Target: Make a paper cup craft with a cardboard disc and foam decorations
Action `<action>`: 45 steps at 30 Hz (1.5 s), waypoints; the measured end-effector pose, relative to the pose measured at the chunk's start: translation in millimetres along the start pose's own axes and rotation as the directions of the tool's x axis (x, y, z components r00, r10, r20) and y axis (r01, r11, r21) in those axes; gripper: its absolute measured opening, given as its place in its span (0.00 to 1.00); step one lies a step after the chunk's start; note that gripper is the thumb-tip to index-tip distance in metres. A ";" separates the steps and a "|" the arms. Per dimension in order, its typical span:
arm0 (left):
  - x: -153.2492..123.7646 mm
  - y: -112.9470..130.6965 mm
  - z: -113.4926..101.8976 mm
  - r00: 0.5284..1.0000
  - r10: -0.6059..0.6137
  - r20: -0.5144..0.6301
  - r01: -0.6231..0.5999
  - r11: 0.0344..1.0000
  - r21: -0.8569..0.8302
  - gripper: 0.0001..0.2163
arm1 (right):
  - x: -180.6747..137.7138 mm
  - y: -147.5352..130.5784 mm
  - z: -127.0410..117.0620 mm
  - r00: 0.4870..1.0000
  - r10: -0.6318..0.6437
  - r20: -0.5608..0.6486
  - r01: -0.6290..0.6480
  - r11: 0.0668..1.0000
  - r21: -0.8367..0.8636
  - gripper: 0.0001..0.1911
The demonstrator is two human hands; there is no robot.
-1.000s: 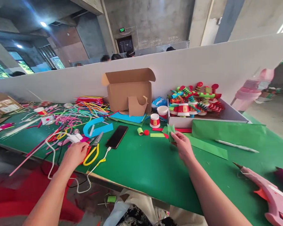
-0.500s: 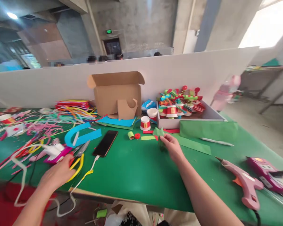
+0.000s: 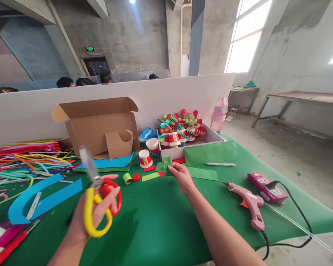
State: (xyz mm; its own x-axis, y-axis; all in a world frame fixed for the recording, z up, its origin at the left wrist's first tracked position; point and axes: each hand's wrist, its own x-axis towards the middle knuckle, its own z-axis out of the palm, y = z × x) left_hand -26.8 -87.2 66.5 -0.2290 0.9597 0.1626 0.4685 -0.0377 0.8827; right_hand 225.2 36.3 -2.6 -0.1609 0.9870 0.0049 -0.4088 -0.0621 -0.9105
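Note:
My left hand is closed around a pair of scissors with one yellow and one red handle loop, lifted over the green table with the blurred blades pointing up and away. Between thumb and fingers my right hand pinches a small folded green paper piece. Just beyond that hand lie a light green paper strip and some red paper. A long green strip is to its right. A short green paper roll and a red disc sit between my hands.
Behind stand paper cups, an open cardboard box and a tray of colourful paper figures. To the right are a pink glue gun, a purple power strip and a pen. Pipe cleaners and blue paper lie left.
My left hand has picked the scissors up off the table and raised them. My right hand still pinches the green paper. The view has turned to the right.

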 end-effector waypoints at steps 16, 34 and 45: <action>54.5 -15.1 138.7 0.985 0.158 0.065 -0.133 0.947 -0.291 0.22 | 2.9 -5.4 -9.7 0.976 0.130 0.174 -0.086 0.967 -0.240 0.21; 55.5 -2.7 123.5 0.992 0.042 0.115 0.005 0.924 -0.382 0.19 | -0.7 -12.0 -5.0 0.996 -0.035 0.084 0.061 0.938 -0.342 0.17; 50.6 -0.6 131.5 0.997 0.079 -0.026 -0.083 0.915 -0.395 0.18 | -8.3 -1.5 7.5 0.983 0.170 0.069 -0.173 0.984 0.047 0.20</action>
State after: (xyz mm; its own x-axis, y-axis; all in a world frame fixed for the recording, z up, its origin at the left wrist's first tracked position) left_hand 73.6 -2.0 16.2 -0.2133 0.9462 0.2434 0.1104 -0.2242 0.9683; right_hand 220.4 27.1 1.8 -0.2900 0.9493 -0.1212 -0.4162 -0.2392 -0.8772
